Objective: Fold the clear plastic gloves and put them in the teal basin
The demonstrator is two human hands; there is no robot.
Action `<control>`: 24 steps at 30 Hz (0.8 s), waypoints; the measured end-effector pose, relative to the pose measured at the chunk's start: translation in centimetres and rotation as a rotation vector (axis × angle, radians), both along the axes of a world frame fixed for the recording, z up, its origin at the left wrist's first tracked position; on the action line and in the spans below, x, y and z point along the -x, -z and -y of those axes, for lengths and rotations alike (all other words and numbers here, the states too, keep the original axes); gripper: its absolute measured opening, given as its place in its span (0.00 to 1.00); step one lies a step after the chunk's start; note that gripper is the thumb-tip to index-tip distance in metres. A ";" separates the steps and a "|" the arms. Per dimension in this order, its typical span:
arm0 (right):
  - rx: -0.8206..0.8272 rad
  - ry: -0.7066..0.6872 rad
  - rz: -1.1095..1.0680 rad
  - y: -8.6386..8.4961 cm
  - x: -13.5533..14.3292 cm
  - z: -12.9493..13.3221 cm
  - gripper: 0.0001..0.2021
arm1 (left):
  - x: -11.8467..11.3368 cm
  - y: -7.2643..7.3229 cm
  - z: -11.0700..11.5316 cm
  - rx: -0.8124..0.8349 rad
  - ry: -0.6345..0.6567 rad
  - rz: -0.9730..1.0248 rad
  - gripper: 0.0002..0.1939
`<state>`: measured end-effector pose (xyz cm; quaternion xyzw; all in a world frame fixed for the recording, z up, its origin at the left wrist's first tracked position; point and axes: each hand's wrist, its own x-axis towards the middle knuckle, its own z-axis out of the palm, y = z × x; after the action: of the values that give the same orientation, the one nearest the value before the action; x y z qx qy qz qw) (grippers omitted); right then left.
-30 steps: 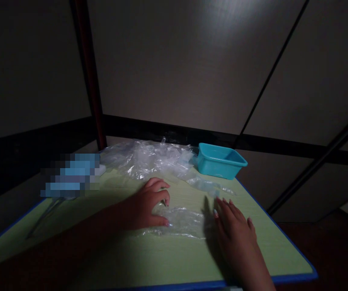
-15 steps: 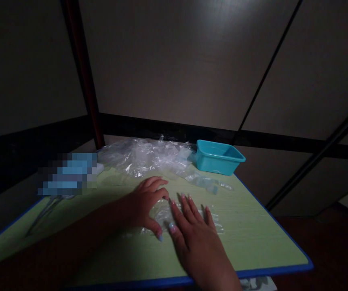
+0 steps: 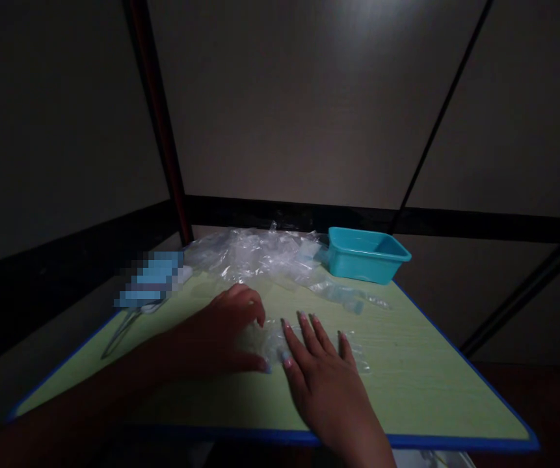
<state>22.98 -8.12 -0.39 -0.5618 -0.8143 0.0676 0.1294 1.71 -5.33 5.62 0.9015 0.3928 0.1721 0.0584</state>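
A clear plastic bag (image 3: 272, 341) lies flat on the light green table (image 3: 421, 383), partly covered by both hands. My right hand (image 3: 326, 377) rests on it palm down, fingers spread and stretched out. At the bag's left end is my left hand (image 3: 235, 328), its fingers bent and its thumb apart from them, with a gap between where the plastic shows. Nothing is visibly gripped in either hand. Beyond the hands spreads a crumpled heap of clear plastic bags (image 3: 255, 253), some with pale blue parts.
A turquoise plastic basin (image 3: 365, 263) stands at the table's far right corner. On the left edge a blurred-out blue rectangle (image 3: 155, 276) sits on a stand with a thin grey leg or cable (image 3: 121, 331). Dark panelled walls (image 3: 284, 117) rise behind the table.
The view has shifted, so the table sits further right. My left hand's fingers have curled in more at the bag's left end. My right hand stays flat on the bag.
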 end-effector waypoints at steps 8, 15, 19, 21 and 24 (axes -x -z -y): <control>-0.013 -0.006 -0.028 0.3 0.0 -0.1 0.24 | 0.3 5.3 3.1 -0.151 -0.170 -0.019 0.10; -0.015 0.007 -0.032 0.3 0.0 -0.1 0.24 | 1.3 5.1 2.2 -0.207 -0.139 0.005 0.15; -0.013 0.010 -0.054 0.3 0.0 -0.1 0.24 | -0.1 5.4 2.4 -0.220 -0.163 -0.002 0.17; -0.015 0.003 -0.064 0.4 -0.1 -0.1 0.23 | -0.9 5.4 2.3 -0.206 -0.192 -0.008 0.10; -0.020 -0.009 -0.060 0.6 -0.2 -0.2 0.23 | -1.2 5.1 1.9 -0.200 -0.194 -0.005 0.04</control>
<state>23.22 -7.96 -0.97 -0.5547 -0.8130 0.0770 0.1591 2.94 -7.21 0.51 0.8611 0.4591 0.2130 -0.0497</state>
